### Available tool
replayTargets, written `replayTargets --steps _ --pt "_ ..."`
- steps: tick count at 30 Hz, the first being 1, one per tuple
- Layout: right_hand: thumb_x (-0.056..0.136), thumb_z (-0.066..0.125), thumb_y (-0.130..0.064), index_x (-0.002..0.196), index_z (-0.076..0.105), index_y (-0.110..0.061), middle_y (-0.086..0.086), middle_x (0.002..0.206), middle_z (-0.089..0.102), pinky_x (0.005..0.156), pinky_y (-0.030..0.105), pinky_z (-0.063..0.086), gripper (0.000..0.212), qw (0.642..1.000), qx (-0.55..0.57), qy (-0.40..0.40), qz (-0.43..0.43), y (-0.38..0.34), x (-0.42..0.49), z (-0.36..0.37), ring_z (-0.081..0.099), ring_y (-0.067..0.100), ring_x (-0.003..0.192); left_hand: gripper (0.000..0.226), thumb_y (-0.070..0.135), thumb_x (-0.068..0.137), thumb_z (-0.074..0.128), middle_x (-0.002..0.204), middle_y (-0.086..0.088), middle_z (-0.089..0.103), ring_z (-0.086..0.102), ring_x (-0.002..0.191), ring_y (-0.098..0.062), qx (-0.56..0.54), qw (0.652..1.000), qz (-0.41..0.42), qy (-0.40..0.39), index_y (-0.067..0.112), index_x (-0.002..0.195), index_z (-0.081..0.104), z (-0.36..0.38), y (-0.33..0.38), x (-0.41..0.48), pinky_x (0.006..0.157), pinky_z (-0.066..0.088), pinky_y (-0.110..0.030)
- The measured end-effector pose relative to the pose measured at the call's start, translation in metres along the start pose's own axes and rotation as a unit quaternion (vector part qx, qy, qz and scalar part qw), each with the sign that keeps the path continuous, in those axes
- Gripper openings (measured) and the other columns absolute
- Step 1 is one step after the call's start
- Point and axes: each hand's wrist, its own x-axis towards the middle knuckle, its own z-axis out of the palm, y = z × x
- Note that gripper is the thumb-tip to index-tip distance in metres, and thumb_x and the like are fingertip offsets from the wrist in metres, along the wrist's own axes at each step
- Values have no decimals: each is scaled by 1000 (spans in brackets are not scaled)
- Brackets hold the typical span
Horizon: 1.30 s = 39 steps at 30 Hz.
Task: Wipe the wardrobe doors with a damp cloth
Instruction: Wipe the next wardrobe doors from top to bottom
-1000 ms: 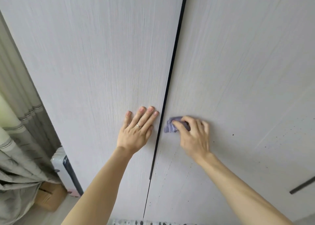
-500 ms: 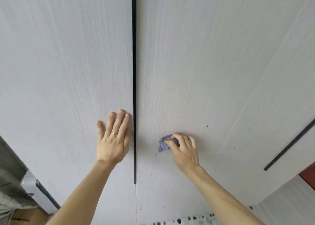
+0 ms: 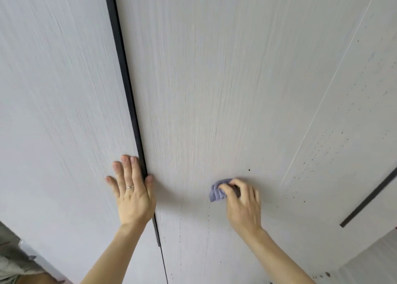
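Grey fabric (image 3: 12, 255): bottom corner, far left of the black strip (image 3: 124, 73), partly cut off by the frame edge.
Left door (image 3: 53, 111): pale wood-grain panel filling everything left of the black strip.
Left hand (image 3: 131, 193): flat on the left door, hard against the black strip, low down. The fingers are straight and relaxed and grasp nothing. The forefinger lies along the strip, and the thumb tip reaches across it to the far side.
Ring (image 3: 129, 186): thin silver band on one finger of the left hand, just left of the black strip.
Black strip: dark vertical line between the two doors, leaning from the top down toward the bottom edge.
Right door (image 3: 214, 79): same pale grain, directly right of the black strip.
Cloth (image 3: 217, 192): small purple wad pressed on the right door, well right of the black strip, level with the left hand.
Right hand (image 3: 242, 204): fingers curled round the cloth, grasping it against the door; right of the black strip.
Dark specks (image 3: 249, 170): scattered further right of the black strip, above and beside the cloth.
Thin line (image 3: 322, 103): faint slanting seam, far right of the black strip.
Black bar (image 3: 369, 200): short slanted dark bar, farthest right of the black strip.
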Motion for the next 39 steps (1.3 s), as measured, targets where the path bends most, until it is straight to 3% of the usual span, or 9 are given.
replayTargets --steps 4,13,21,26,29,32,33,36,39 --pt "68 64 8 112 59 -30 -2 114 50 82 36 36 58 999 13 -30 11 12 -16 8 53 20 92 65 38 107 25 166 12 -18 -18 154 -16 25 1000 2 14 26 160 -11 5 0 1 122 -18 -41" --pt "84 56 6 114 63 -25 4 117 54 85 42 41 43 972 85 174 135 47 70 -36 58 26 100 68 37 107 27 166 7 -19 -15 154 -19 84 996 14 12 21 159 -14 5 -3 -8 124 -13 -41" --pt "72 73 13 107 66 -24 -2 113 48 91 34 34 51 989 36 -50 135 59 -62 6 57 25 94 64 44 109 17 169 -10 -5 -14 155 -20 115 993 25 28 17 159 -12 10 -8 -5 124 -13 -42" --pt "76 63 11 108 66 -21 1 115 51 89 30 33 45 978 85 70 180 45 -7 -8 55 20 100 63 42 109 16 164 -24 5 -10 152 -35 90 995 31 30 21 158 -16 17 -14 -8 122 -19 -39" --pt "78 61 15 113 60 -24 4 117 51 89 30 42 52 965 120 140 186 32 19 -10 54 19 102 64 45 108 15 168 -10 -11 -20 153 -23 77 994 65 40 22 158 -16 19 -21 -6 120 -22 -38" --pt "81 61 15 116 57 -24 9 118 50 91 10 37 53 962 130 150 188 16 7 7 54 19 103 66 49 108 18 166 11 -22 -20 153 -14 107 984 135 39 21 160 -11 17 -39 -5 121 -20 -40" --pt "81 62 14 116 58 -24 8 119 49 89 11 39 51 966 123 140 181 12 -8 16 56 21 103 66 49 108 19 166 10 -21 -19 153 -15 119 980 155 37 20 161 -9 18 -46 -8 122 -18 -41" --pt "85 57 3 116 62 -24 3 118 49 75 38 54 41 980 126 69 134 -3 -56 40 60 25 95 66 49 108 20 168 8 -16 -14 155 -17 137 970 197 46 20 162 -4 25 -63 -24 123 -14 -45" --pt "88 50 -6 117 63 -27 0 117 52 73 46 53 38 986 123 13 111 -15 -73 45 58 21 91 65 49 108 20 168 7 -17 -15 154 -17 140 971 190 49 20 162 -3 33 -69 -30 122 -17 -45"
